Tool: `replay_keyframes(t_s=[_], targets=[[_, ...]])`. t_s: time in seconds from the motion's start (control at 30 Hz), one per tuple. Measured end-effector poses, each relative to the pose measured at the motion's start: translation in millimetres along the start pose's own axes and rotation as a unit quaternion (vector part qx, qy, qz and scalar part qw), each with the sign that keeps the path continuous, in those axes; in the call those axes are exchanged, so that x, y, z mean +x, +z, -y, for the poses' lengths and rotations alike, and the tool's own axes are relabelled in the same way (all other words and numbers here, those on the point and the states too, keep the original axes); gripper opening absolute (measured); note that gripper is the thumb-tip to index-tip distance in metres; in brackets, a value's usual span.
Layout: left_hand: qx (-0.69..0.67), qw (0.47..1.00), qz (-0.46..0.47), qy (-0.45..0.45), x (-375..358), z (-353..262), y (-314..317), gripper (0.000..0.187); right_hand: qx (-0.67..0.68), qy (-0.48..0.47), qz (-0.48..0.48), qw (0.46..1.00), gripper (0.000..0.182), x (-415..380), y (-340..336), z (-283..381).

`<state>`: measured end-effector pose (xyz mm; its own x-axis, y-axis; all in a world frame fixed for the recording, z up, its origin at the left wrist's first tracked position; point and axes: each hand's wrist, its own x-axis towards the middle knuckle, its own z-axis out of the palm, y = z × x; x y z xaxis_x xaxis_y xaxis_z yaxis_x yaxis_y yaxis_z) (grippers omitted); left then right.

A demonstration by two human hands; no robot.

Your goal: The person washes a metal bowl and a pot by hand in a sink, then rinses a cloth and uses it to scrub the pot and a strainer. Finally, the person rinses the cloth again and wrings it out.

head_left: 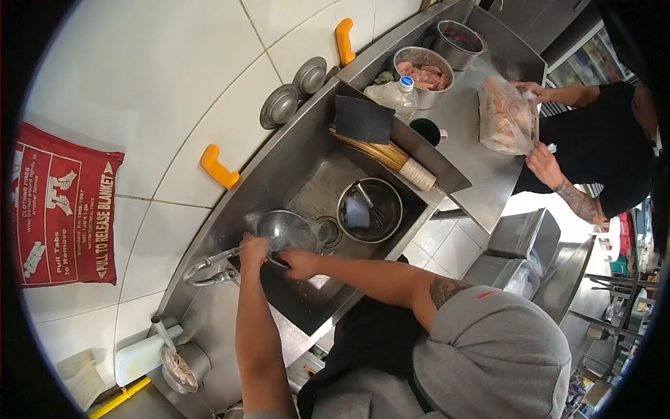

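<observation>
In the sink (pixel 322 174), both hands are at a round metal bowl (pixel 283 227) that looks wet and shiny. My left hand (pixel 252 251) grips its near left rim, close to the tap (pixel 213 271). The fingers of my right hand (pixel 299 264) are closed at the bowl's lower rim, partly hidden by the hand itself. Just right of the bowl is the drain (pixel 329 232). Further right, a larger metal bowl (pixel 389 194) holds a whisk and a bluish item.
Behind the sink's right end are a bundled brush (pixel 391 157), a plastic bottle (pixel 398 98), a mug (pixel 427 130) and a pot of raw meat (pixel 422 70). A co-worker (pixel 583 146) holds a plastic bag of meat (pixel 506 119). A pan (pixel 187 366) stands lower left.
</observation>
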<state>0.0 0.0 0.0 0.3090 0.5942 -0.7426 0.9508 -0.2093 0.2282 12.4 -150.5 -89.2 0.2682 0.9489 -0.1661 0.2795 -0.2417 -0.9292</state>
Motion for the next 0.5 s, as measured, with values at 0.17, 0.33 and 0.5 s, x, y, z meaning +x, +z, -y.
replay_keyframes(t_s=[0.17, 0.33, 0.5], targets=[[0.254, 0.779, -0.347, 0.457, 31.2, 25.5, 32.9, 0.058, 0.095, 0.038, 0.084, 0.991, 0.055, -3.6, -47.1, -6.2], [0.146, 0.935, 0.031, 0.321, -12.3, 5.9, 2.6, 0.051, 0.211, 0.033, 0.104, 0.971, 0.039, 10.7, -116.5, -18.3], [-0.152, 0.96, -0.014, 0.233, 15.6, 45.0, 37.2, 0.052, 0.202, 0.057, -0.244, 0.947, 0.037, 36.2, -136.0, -30.0]])
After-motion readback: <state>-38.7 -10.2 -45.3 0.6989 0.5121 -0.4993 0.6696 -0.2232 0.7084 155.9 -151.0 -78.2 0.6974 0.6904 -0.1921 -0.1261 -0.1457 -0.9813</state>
